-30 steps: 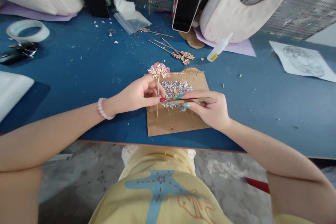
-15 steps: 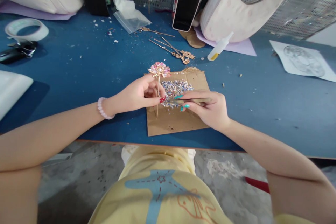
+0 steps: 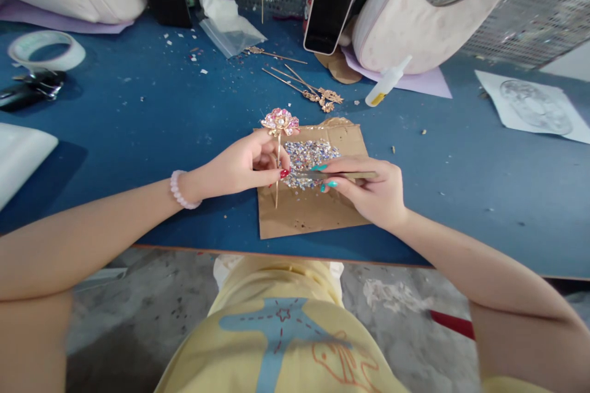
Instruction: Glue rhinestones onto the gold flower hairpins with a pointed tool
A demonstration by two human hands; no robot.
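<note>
In the head view, my left hand (image 3: 246,163) is closed on the thin stem of a gold hairpin, whose pink flower (image 3: 280,122) with a pearl-like centre stands above the fingers. My right hand (image 3: 373,187) pinches metal tweezers (image 3: 354,175) that point left over a heap of small glittering stones (image 3: 308,156). The stones lie on a piece of brown cardboard (image 3: 313,218) at the table's front edge. Whether the tweezer tips hold a stone is too small to tell.
Several gold hairpins (image 3: 295,81) lie behind the cardboard, with a glue bottle (image 3: 386,86) to their right. A phone (image 3: 334,3) leans at the back beside a white bag (image 3: 391,24). Tape (image 3: 69,55) is at left, a printed sheet (image 3: 534,107) at right.
My right hand and the tweezers have shifted slightly to the right, away from my left hand. The left hand and the flower hairpin are almost unmoved.
</note>
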